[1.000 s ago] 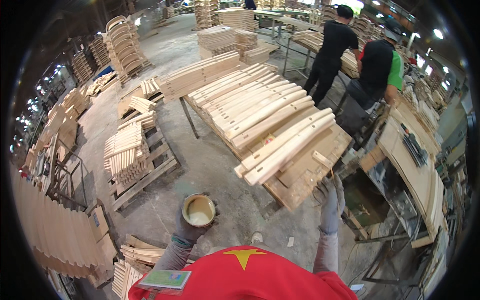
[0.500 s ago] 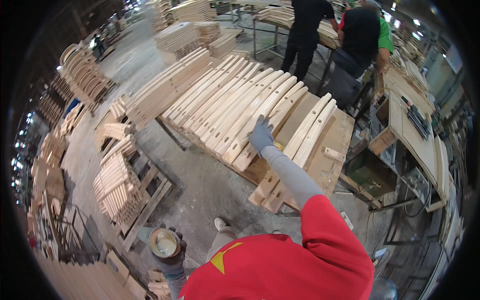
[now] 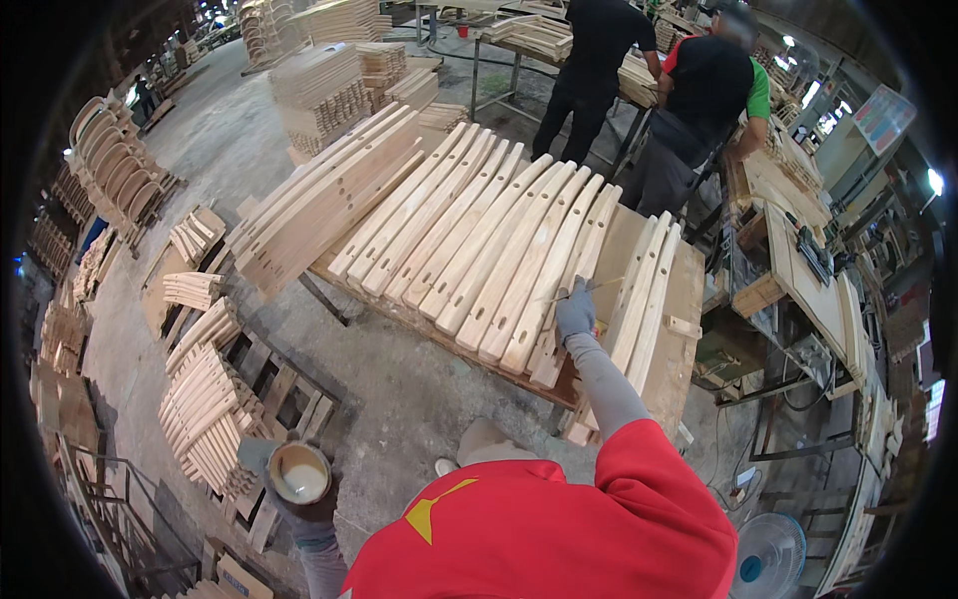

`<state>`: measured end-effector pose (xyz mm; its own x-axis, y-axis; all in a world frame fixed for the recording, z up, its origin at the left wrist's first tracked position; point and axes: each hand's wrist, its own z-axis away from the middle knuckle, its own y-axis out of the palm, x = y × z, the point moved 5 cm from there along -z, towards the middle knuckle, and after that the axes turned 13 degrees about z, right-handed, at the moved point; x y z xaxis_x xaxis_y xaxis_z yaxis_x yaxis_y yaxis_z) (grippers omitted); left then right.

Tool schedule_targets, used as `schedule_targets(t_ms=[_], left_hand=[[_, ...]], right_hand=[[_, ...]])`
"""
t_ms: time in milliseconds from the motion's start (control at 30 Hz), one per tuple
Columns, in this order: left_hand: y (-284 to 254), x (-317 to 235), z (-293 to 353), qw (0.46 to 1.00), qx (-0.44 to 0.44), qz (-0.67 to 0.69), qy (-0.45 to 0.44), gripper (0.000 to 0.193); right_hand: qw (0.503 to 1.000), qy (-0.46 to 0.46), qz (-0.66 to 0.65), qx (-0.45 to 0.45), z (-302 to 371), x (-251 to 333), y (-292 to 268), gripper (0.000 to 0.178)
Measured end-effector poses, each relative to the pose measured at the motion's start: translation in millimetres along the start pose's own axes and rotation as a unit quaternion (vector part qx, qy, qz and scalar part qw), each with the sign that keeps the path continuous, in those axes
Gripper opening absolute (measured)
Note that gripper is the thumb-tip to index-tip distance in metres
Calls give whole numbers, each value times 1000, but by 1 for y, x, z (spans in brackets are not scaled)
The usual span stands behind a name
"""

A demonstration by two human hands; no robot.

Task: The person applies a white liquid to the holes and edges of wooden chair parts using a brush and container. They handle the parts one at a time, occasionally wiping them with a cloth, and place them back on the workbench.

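My left hand (image 3: 311, 512), in a grey glove, grips a round cup (image 3: 300, 473) of whitish liquid, held out low on the left. Over the table, my gloved right hand (image 3: 575, 311) is closed on what looks like a thin stick (image 3: 605, 285); its tip is too fine to make out. Beneath and beside that hand lie curved wooden slats (image 3: 499, 265) in a close row, with slots and round holes along them. To the right of the hand, a few more slats (image 3: 644, 299) lie apart from the row on the wooden tabletop (image 3: 671, 344).
A block of stacked boards (image 3: 329, 205) stands at the table's left end. Slats fill a pallet (image 3: 286, 384) on the floor to the left. Two people (image 3: 599, 75) work at a far bench. On the right are a workbench (image 3: 808, 285) and a fan (image 3: 770, 554).
My right hand has moved right along the row and a little nearer. My left hand with the cup has shifted slightly left. The whole view has turned somewhat.
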<state>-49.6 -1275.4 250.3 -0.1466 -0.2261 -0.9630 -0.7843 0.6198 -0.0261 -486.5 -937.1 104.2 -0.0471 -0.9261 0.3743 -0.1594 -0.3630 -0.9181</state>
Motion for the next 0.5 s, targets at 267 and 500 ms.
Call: schedule_targets(t_ms=[267, 500], left_hand=[[98, 31, -141, 993, 111, 29, -39, 64], [175, 98, -258, 942, 146, 262, -150, 57]], right_hand=[[998, -57, 20, -27, -43, 39, 20, 51], [999, 4, -5, -35, -60, 33, 29, 56]])
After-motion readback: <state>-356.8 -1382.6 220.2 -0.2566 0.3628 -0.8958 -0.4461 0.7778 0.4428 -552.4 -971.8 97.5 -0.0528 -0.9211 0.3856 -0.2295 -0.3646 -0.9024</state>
